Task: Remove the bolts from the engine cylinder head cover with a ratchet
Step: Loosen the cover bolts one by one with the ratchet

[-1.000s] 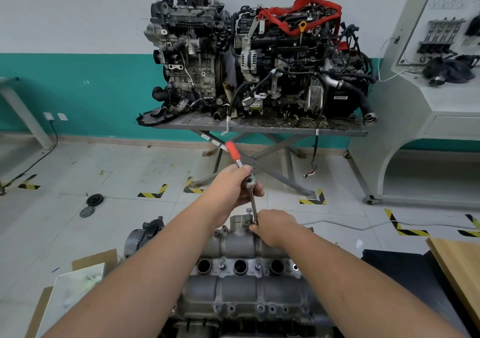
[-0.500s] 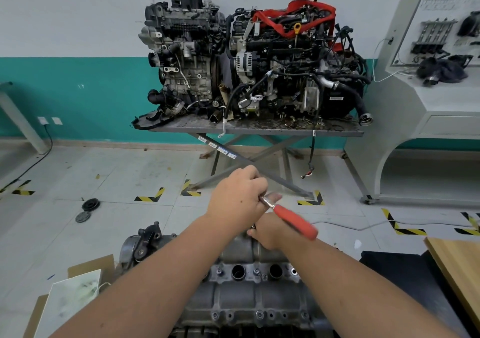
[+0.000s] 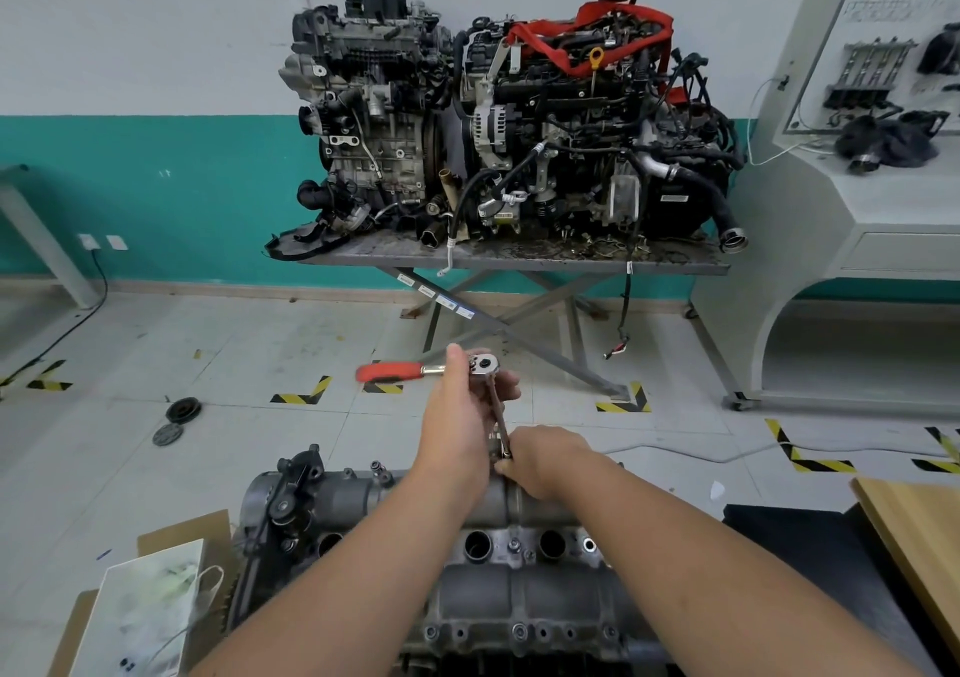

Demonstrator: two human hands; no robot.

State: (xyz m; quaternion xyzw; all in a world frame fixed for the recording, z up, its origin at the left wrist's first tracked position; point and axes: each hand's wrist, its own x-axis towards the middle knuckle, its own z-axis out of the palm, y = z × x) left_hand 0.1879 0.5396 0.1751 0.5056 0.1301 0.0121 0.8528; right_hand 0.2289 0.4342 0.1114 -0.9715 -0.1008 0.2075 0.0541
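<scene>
The grey cylinder head cover lies in front of me, low in the head view, with round plug holes and small bolts along it. My left hand grips the ratchet at its chrome head; its red handle points left. A thin extension bar runs down from the head to the cover's far edge. My right hand pinches the bar's lower end at the cover. The bolt under the bar is hidden by my fingers.
Two engines sit on a scissor-leg metal stand straight ahead. A cardboard box with a plastic bag is at lower left, a wooden board at lower right. A grey training console stands right. Two black discs lie on the floor.
The ratchet handle has swung round: far and up a second ago, to the right half a second ago, now pointing left. Both hands stay at the cover's far edge.
</scene>
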